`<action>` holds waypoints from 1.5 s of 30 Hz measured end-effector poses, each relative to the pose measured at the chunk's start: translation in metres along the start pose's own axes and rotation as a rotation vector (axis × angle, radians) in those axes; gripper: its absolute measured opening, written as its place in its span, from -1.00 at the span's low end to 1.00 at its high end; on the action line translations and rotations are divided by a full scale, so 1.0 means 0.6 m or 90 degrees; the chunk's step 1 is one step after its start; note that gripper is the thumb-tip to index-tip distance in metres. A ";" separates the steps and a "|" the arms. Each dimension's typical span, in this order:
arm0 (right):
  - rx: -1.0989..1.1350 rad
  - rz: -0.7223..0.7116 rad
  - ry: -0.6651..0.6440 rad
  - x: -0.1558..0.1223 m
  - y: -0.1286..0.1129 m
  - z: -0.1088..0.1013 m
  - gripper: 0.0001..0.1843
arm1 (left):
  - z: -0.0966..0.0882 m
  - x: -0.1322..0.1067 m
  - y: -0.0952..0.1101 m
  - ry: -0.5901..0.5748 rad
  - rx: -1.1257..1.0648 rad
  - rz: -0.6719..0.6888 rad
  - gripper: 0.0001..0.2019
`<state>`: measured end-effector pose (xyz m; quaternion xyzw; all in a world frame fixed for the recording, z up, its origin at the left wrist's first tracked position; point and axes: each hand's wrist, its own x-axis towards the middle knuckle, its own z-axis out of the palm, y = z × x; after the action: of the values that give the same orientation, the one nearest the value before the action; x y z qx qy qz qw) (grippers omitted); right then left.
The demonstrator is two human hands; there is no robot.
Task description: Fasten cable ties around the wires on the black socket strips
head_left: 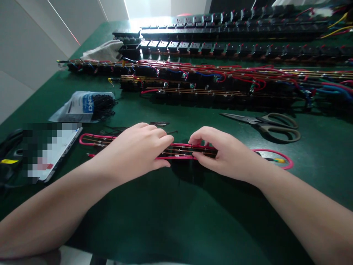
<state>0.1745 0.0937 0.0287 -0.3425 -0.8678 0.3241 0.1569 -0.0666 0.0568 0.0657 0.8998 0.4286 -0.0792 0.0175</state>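
Observation:
A long narrow strip assembly (pixel 180 151) of brass-coloured rods, solder joints and pink-red wire lies crosswise before me. My left hand (pixel 140 149) is wrapped over its left half, thumb at the near edge. Farther right, my right hand (pixel 217 151) grips it between thumb and fingers. The pink-red wire (pixel 96 135) loops round the strip's left end. Another loop of it (pixel 289 162) extends beyond my right wrist, near a yellow-green tipped lead (pixel 278 160). Several loose black cable ties (pixel 160 123) lie just behind my left hand.
Black-handled scissors (pixel 275 125) lie open at the right. A plastic bag of black cable ties (pixel 91 106) and a flat white-faced device, partly blurred (pixel 59 151), are at the left. Several wired strips (pixel 193 73) and rows of black modules (pixel 206 48) cross the back, beside a white cloth (pixel 103 51).

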 end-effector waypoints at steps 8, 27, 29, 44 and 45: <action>-0.013 0.007 -0.016 0.002 0.006 0.004 -0.76 | -0.003 -0.008 -0.010 -0.057 -0.001 -0.028 -0.74; -0.009 0.002 -0.021 0.003 0.002 0.002 -0.80 | 0.001 -0.015 -0.025 -0.077 -0.031 -0.019 -0.65; -0.010 0.005 -0.024 0.002 0.001 0.002 -0.80 | 0.006 -0.021 -0.027 -0.082 -0.020 -0.015 -0.52; -0.009 0.008 -0.025 0.000 0.006 0.002 -0.75 | 0.013 -0.057 -0.060 -0.143 0.116 -0.160 -0.36; -0.008 0.009 -0.026 0.000 0.006 0.002 -0.75 | 0.014 -0.059 -0.062 -0.136 0.121 -0.161 -0.36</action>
<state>0.1758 0.0951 0.0252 -0.3429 -0.8704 0.3267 0.1347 -0.1185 0.0523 0.0641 0.8230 0.5244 -0.2159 -0.0327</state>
